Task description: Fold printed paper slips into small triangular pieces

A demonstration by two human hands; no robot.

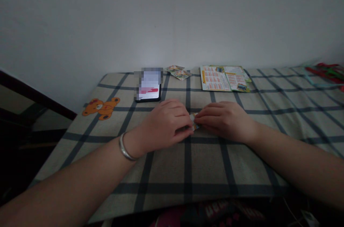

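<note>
Against a plain grey-white wall (172,15) stands a table under a beige cloth with dark blue-grey checks (166,177), rumpled towards the right. Below its front edge, in shadow, lies a dark and pink object with pale lettering (220,209), too dim to make out. At the far right, a tangle of red and green material (326,73) lies within a pale-blue edging; whether that edging is a bag or a tray, I cannot tell.

Near the middle of the cloth, the left hand (169,123) has its thumb and fingertips closed on the left side of a tiny whitish and yellow paper piece, while the right hand (225,119) rests its bunched fingers on the other side; its thumb is mostly hidden, so whether it pinches cannot be told.

Near the wall, beyond the right hand, lie green-bordered printed sheets with red text (215,78), overlapping. Left of them is a black-framed phone with a lit, partly blurred screen (150,87). An orange cartoon bear (100,109) lies flat at the left. Two small diamond-shaped printed papers (181,74) overlap between phone and sheets. A silver bangle (123,148) circles the left wrist. Between the fingertips shows the paper piece (193,124), mostly covered.
</note>
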